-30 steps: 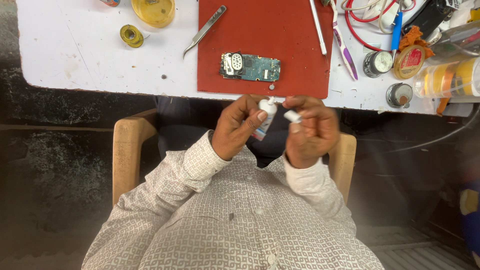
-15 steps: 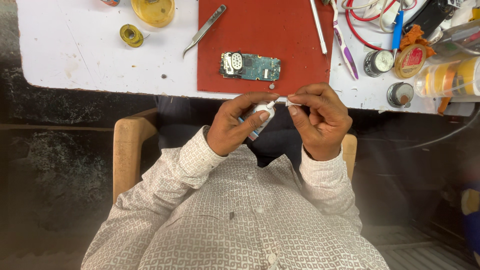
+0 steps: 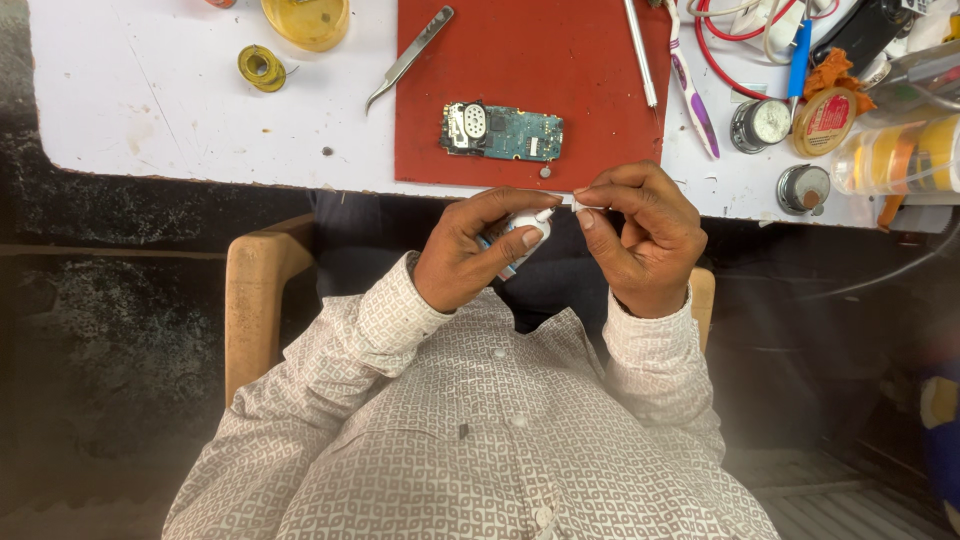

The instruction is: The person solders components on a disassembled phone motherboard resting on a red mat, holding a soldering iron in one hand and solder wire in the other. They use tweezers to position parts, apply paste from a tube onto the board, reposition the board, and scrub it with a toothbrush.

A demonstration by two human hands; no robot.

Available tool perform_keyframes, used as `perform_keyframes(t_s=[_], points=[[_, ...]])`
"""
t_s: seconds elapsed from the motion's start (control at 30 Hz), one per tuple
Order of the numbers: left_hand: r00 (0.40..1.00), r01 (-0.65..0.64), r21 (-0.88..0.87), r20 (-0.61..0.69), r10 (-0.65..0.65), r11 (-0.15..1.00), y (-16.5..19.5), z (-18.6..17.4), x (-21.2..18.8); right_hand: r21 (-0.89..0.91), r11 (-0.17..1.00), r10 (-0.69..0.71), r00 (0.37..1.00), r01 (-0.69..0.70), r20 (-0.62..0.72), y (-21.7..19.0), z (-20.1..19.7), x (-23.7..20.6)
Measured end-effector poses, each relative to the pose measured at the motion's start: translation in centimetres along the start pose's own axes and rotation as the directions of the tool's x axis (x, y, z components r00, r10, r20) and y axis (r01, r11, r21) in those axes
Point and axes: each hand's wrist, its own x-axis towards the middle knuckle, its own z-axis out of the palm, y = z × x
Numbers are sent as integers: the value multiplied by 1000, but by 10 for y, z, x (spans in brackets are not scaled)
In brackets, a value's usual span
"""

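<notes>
Left hand [image 3: 470, 262] closed around small white bottle [image 3: 524, 232], right hand [image 3: 640, 235] pinching its cap [image 3: 583, 203]

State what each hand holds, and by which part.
The left hand grips a small white bottle around its body. The right hand pinches a small white cap at its fingertips.

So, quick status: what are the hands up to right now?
Left hand grips a small white bottle. Right hand pinches its small white cap at the tip. Circuit board lies untouched on the red mat. Nothing in the way.
</notes>
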Motion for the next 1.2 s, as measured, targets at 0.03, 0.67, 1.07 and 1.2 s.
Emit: perform_keyframes(t_s=[0.03, 0.67, 1.07, 1.2], points=[[1000, 3, -2, 1, -3, 1000, 0, 0, 0, -10, 1000, -8, 1000, 8, 3, 0, 0, 0], [990, -141, 243, 52, 133, 960, 4, -5, 2, -173, 975, -50, 895, 140, 444, -22, -26, 34], [989, -147, 296, 30, 144, 944, 3, -3, 1, -246, 964, 54, 836, 98, 546, -23, -24, 46], [992, -122, 280, 16, 122, 952, 1, -2, 0, -241, 968, 76, 832, 72, 550, -21, -23, 46]])
